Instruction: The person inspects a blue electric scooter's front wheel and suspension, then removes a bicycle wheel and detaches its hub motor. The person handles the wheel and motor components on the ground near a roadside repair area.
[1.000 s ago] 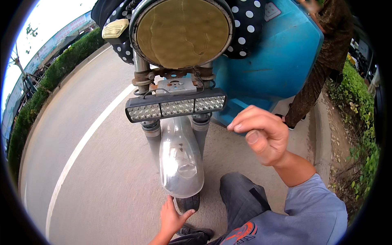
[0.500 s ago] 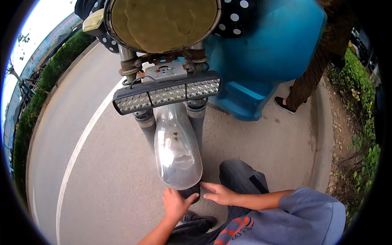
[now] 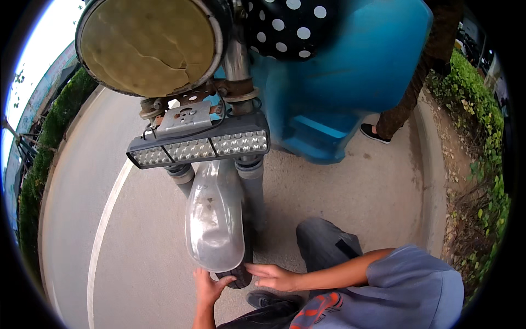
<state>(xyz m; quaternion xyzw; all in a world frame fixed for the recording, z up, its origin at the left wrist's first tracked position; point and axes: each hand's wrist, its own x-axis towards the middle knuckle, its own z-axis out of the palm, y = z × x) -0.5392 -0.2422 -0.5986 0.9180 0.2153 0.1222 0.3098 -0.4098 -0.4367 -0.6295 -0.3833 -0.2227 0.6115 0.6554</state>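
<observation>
Head | tire (image 3: 239, 275): black, treaded | fender (image 3: 215, 233): translucent, glossy, dark-specked

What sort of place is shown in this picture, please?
Most likely a roadside: a white painted line marks the pavement, a concrete curb edges the right side, and a green hedge lines the left.

The grey short-sleeved shirt (image 3: 405, 290) bears red print (image 3: 330, 301).
</observation>
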